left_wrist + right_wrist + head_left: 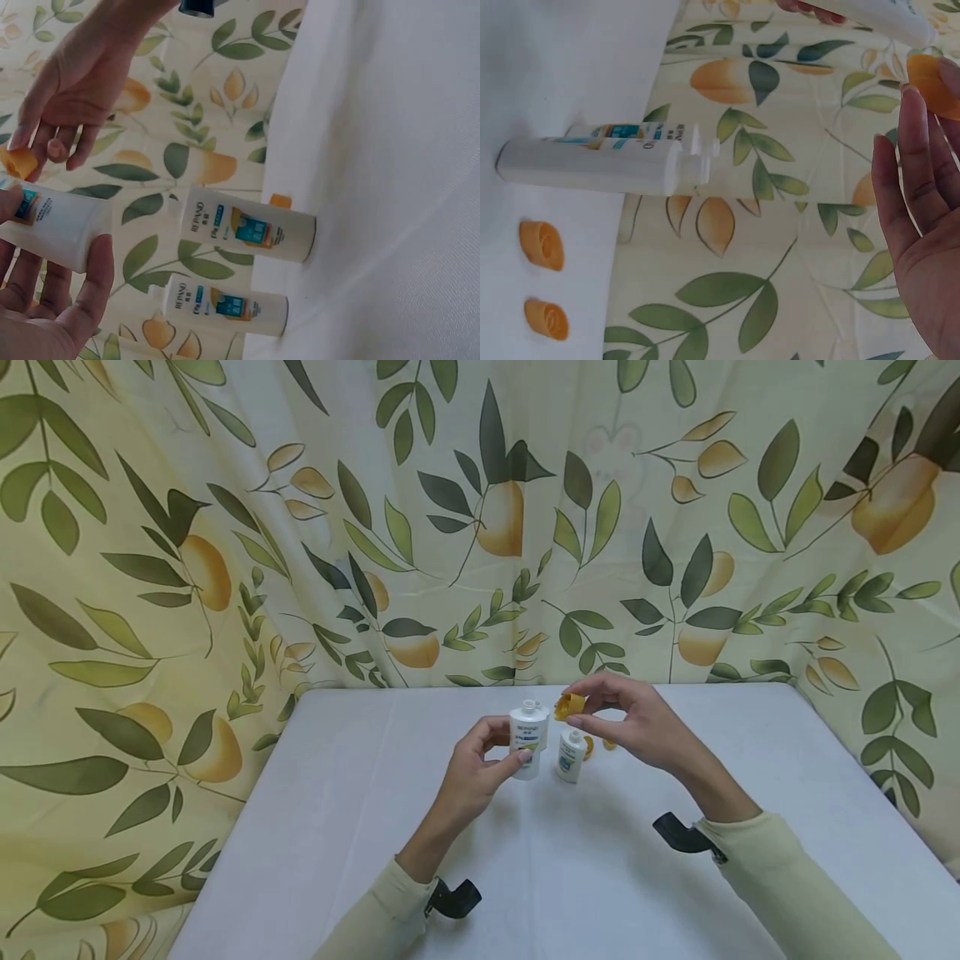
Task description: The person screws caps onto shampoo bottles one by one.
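My left hand (478, 768) grips a white bottle (528, 731) round its body, thumb at the front, with the bottle's narrow neck bare at the top. Just right of that neck, my right hand (633, 718) pinches an orange cap (571, 706) between thumb and fingers, apart from the bottle and tilted with its hollow side showing. Two more white bottles stand uncapped on the table: the left wrist view shows a larger-looking bottle (244, 225) and another bottle (225, 304) side by side. In the head view one of them is largely hidden behind the held bottle.
Two orange caps lie on the white-covered table (337, 827); in the right wrist view one cap (541, 244) lies nearer the bottles and the other cap (547, 319) beyond it. A leaf-and-fruit patterned curtain (450, 527) hangs behind the table's far edge.
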The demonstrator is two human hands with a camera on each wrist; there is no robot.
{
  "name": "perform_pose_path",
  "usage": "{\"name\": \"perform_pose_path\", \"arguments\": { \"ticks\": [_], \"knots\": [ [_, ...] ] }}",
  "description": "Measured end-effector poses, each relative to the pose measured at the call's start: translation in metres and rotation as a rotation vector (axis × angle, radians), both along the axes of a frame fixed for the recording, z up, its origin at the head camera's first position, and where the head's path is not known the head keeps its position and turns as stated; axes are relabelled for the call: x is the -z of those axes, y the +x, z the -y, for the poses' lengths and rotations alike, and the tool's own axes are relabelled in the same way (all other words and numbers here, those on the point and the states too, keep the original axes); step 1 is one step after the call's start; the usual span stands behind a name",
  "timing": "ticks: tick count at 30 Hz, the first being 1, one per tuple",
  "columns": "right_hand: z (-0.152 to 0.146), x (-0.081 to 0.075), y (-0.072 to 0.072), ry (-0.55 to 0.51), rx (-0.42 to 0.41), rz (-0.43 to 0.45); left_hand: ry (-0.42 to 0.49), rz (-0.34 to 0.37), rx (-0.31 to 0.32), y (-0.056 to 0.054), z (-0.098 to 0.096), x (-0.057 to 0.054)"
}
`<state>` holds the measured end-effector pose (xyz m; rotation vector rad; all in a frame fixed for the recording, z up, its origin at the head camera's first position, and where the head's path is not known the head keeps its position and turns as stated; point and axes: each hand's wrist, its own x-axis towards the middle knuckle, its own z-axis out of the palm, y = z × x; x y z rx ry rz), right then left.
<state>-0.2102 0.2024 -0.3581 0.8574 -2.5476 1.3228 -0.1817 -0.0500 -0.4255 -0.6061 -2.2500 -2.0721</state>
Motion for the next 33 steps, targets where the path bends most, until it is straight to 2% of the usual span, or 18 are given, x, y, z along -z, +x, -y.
{"name": "perform_pose_path", "arguments": {
  "ticks": [17, 23, 33],
  "knots": [
    [0.013, -0.009, -0.004, -0.011, -0.040, -0.037, -0.002, -0.012, 0.021, 0.001, -0.004, -0.003],
    [0.018, -0.012, -0.005, -0.041, -0.082, -0.070, -0.010, -0.006, 0.026, 0.001, -0.006, -0.005],
    [0.025, -0.017, -0.005, -0.052, -0.105, -0.089, -0.011, -0.035, 0.021, 0.002, -0.007, -0.006]
  ]
}}
